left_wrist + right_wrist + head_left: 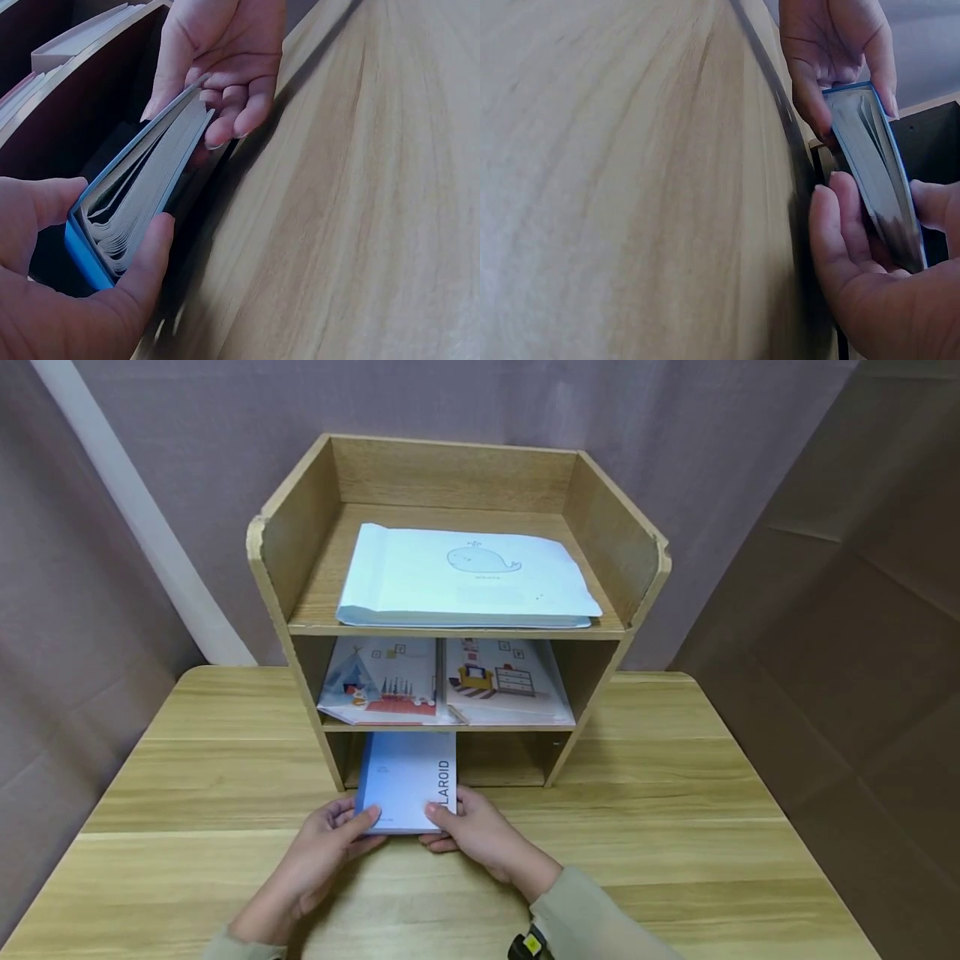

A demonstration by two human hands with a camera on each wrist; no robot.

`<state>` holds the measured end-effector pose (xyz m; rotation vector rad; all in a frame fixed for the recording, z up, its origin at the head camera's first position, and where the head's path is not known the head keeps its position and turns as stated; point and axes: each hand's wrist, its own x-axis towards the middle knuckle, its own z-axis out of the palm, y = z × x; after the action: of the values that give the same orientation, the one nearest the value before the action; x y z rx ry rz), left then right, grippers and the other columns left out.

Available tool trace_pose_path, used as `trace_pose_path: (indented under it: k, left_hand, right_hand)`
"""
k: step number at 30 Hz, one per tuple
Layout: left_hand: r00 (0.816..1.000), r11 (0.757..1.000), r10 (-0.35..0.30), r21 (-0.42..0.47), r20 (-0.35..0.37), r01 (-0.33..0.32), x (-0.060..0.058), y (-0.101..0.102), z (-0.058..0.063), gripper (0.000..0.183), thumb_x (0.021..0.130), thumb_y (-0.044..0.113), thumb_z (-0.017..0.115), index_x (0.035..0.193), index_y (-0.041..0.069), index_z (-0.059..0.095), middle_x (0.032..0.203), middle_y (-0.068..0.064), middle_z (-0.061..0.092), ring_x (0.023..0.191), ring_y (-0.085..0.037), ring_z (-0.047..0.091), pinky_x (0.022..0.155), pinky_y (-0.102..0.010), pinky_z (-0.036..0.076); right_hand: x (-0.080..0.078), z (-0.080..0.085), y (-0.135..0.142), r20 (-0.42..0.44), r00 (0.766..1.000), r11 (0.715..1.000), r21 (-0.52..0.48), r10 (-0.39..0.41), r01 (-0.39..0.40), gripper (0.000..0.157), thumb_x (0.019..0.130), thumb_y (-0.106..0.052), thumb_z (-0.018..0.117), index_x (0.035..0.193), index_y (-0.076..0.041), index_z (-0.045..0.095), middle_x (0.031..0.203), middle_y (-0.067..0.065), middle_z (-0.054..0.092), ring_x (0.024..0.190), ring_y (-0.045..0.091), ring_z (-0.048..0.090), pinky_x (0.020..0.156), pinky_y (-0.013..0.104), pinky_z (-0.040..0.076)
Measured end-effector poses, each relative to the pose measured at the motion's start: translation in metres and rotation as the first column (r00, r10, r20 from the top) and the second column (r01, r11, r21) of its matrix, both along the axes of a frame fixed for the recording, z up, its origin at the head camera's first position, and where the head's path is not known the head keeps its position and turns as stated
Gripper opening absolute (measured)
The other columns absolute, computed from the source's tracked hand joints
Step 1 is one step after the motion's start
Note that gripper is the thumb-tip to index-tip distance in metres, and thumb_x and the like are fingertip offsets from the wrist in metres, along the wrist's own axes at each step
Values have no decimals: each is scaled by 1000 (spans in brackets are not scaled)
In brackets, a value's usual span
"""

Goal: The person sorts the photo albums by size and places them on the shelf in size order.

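A thin pale-blue photo album (405,777) with a darker blue spine and the letters "LAROID" lies partly inside the lowest compartment of the wooden shelf (457,631). Its near end sticks out over the table. My left hand (326,839) grips the near left corner by the spine, thumb on the cover and fingers underneath. At the near right corner, my right hand (483,835) holds it the same way, thumb on top. In the left wrist view the album's page edges (142,180) fan slightly apart between the covers. The album's far end is hidden inside the compartment.
On the top shelf lies a large white album (480,577) with a whale drawing. Two illustrated books (510,681) lie side by side in the middle compartment. The shelf stands on a wood-grain table (675,860), with grey curtains (450,402) behind.
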<state>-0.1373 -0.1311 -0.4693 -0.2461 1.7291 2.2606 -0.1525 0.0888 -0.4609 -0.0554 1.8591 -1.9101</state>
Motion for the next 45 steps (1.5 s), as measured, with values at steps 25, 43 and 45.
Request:
trace_pose_path:
  k: [25, 43, 45]
  left_hand:
    - [999, 999, 35, 8, 19, -35, -10, -8, -7, 80, 92, 19, 68, 143, -14, 16, 123, -27, 47, 106, -30, 61, 93, -38, 51]
    - [999, 999, 45, 28, 13, -45, -22, -12, -15, 56, 95, 7, 61, 134, -19, 29, 119, -30, 54, 108, -34, 61, 92, -37, 51]
    - [999, 999, 46, 20, 15, -46, -23, -12, -15, 53, 95, 3, 60, 133, -19, 30, 119, -30, 56, 107, -34, 61, 92, -37, 51]
  right_hand:
    - [-5, -5, -13, -9, 1000, 997, 75, 22, -22, 18, 100, -8, 52, 113, 4, 56, 93, 20, 65, 79, 24, 67, 73, 36, 59]
    - [-19, -10, -24, -119, 993, 969, 243, -19, 48, 22, 99, -22, 56, 101, 0, 59, 78, 11, 66, 63, 17, 63, 58, 32, 58]
    - [-20, -9, -24, -130, 991, 963, 265, -20, 54, 23, 99, -23, 56, 100, -1, 58, 77, 11, 65, 61, 17, 63, 57, 32, 58]
